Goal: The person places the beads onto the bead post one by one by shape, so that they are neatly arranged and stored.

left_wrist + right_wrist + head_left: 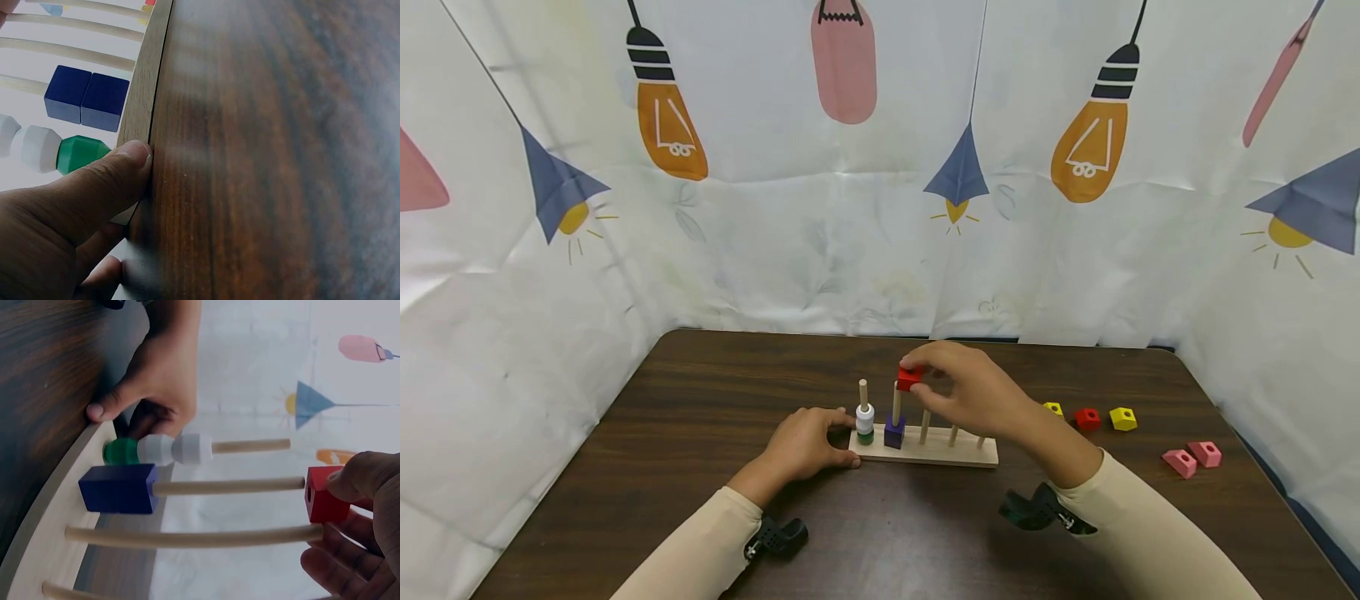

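Observation:
A wooden peg board [940, 451] lies on the table with several upright pegs. My left hand [808, 444] grips its left end, the thumb on the front edge. The leftmost peg carries a green bead [82, 154] at the bottom and white beads [865, 417] above it. Two dark blue cubes [119, 489] are stacked on the second peg. My right hand [973, 385] pinches a red cube [327, 494] between thumb and fingers. In the right wrist view, the cube's hole faces the tip of the second peg, very close to it.
To the right on the brown table [625, 467] lie yellow blocks [1123, 418], a red block [1087, 419] and two pink wedge-like blocks [1205, 453]. The right forearm passes in front of part of one yellow block. A printed white curtain [820, 250] hangs behind the table.

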{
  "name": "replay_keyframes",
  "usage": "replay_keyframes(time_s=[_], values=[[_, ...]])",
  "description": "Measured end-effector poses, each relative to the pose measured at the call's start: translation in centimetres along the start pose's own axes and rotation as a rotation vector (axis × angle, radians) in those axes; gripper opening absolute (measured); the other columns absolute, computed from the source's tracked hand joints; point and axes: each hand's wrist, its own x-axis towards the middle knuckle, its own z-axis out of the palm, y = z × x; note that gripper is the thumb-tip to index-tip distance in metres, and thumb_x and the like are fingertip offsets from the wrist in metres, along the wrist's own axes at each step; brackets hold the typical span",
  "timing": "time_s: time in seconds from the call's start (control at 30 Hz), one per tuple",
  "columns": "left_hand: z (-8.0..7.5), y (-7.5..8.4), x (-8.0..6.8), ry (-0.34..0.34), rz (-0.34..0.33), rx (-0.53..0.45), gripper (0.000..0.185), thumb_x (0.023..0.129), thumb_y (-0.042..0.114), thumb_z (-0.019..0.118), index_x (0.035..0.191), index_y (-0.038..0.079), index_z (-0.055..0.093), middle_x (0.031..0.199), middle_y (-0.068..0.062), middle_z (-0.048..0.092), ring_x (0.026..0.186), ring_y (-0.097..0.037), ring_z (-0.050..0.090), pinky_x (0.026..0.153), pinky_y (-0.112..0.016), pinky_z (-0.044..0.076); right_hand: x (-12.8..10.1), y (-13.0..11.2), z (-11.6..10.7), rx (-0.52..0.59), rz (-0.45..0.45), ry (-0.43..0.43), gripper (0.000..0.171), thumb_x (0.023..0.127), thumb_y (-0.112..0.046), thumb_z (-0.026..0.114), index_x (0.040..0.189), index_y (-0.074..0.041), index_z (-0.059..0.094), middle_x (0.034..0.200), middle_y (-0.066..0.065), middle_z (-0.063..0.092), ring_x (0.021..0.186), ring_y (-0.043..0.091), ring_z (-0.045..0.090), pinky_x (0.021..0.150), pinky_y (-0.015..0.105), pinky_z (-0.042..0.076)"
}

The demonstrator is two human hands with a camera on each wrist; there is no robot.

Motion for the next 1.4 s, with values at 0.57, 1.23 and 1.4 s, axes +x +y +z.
replay_keyframes(time_s=[0.57,1.23,1.4], values=[[0.0,0.0,0.0,0.006,0.012,-0.013,0.051,0.07,0.045,0.094,0.116,0.028,0.079,0.133,-0.009,0.068,0.121,-0.038,0.062,0.096,-0.056,0.049,0.5,-1.6,1.6,0.014,0.176,-0.05,0.032,0.094,-0.007,0.074,0.125,-0.008,0.067,0.116,-0.001,0.066,0.09,0.008,0.064,0.077,0.024,0.056],[0.2,-0.1,0.0,0.0,-0.002,-0.013,0.051,0.071,0.046,0.093,0.116,0.029,0.079,0.135,-0.008,0.067,0.123,-0.036,0.062,0.097,-0.054,0.049,-0.9,-1.5,5.6,0.049,0.314,0.129,0.079,0.088,-0.003,0.076,0.154,-0.002,0.032,0.118,0.006,0.068,0.091,0.013,0.068,0.078,0.029,0.057],[0.1,-0.1,0.0,0.002,0.002,-0.008,0.05,0.071,0.045,0.093,0.116,0.029,0.079,0.134,-0.008,0.067,0.123,-0.036,0.062,0.098,-0.055,0.049,-1.5,-1.1,6.9,0.147,0.389,0.204,0.101,0.085,-0.001,0.08,0.16,-0.004,0.012,0.115,0.005,0.066,0.093,0.014,0.067,0.083,0.03,0.057]])
